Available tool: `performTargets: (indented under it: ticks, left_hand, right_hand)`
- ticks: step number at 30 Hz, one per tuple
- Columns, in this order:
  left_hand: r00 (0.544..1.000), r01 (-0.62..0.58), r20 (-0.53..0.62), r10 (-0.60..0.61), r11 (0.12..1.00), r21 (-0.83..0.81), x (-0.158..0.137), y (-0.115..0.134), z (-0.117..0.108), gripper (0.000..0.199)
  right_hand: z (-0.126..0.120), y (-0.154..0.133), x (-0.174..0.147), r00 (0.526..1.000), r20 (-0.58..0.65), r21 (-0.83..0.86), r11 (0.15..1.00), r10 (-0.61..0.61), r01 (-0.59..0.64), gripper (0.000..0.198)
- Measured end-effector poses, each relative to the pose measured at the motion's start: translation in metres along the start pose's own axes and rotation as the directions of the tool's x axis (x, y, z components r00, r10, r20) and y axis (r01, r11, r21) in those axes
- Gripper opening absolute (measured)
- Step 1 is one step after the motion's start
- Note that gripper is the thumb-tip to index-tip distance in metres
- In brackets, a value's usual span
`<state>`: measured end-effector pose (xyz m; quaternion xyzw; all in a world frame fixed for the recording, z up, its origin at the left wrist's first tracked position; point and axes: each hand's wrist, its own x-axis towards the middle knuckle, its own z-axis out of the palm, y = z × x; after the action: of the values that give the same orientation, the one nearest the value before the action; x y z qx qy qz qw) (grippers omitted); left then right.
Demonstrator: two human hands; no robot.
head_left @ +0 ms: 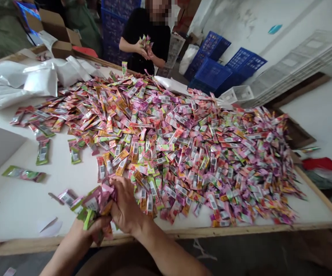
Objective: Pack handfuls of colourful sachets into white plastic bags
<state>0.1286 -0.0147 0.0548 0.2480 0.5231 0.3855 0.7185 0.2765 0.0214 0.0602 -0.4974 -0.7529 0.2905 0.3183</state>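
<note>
A bunch of small colourful stick packets [92,202] in pink, green and orange is held between my two hands above the table's front edge. My left hand [92,227] cups the bunch from below, its fingers mostly hidden by the packets. From the right, my right hand [125,205] closes round the same bunch, fingers curled against it. Just beyond my hands spreads a large heap of similar packets [183,145], many with barcodes showing. A few loose packets lie to the left, among them a green-ended packet [23,174].
White pouches [41,78] lie at the table's far left, near an open cardboard box [56,32]. Across the table a person [145,38] holds some packets in both hands. Blue crates [212,73] stand behind. A wooden rim [183,232] edges the white tabletop.
</note>
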Motion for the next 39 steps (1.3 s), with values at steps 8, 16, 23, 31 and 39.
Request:
performTargets:
  ticks: [8,16,23,31,39]
  left_hand:
    - [0.983,0.182,0.045,-0.177,0.933,-0.312,0.013,0.008,0.006,0.027]
    - [0.949,0.315,0.148,-0.279,0.878,-0.36,0.015,0.013,0.014,0.061]
    - [0.935,0.317,0.251,-0.252,0.911,-0.265,0.004,0.002,0.004,0.065]
    - [0.992,0.116,0.052,-0.111,0.985,-0.125,-0.003,-0.019,0.002,0.054]
    - [0.853,-0.175,-0.486,0.193,0.981,0.082,0.014,0.003,-0.065,0.053]
  right_hand:
    - [-0.008,0.01,0.003,0.992,0.036,-0.08,0.99,0.118,-0.115,0.034]
    - [-0.007,0.004,0.001,0.997,-0.022,0.245,0.968,0.07,-0.062,0.043]
    - [0.006,0.002,-0.001,0.996,-0.08,0.39,0.921,0.032,0.002,0.022]
    - [0.018,0.006,0.005,0.984,0.178,0.525,0.843,0.024,-0.116,0.038]
    - [0.064,0.032,0.1,0.958,0.139,-0.244,0.946,0.251,-0.213,0.021]
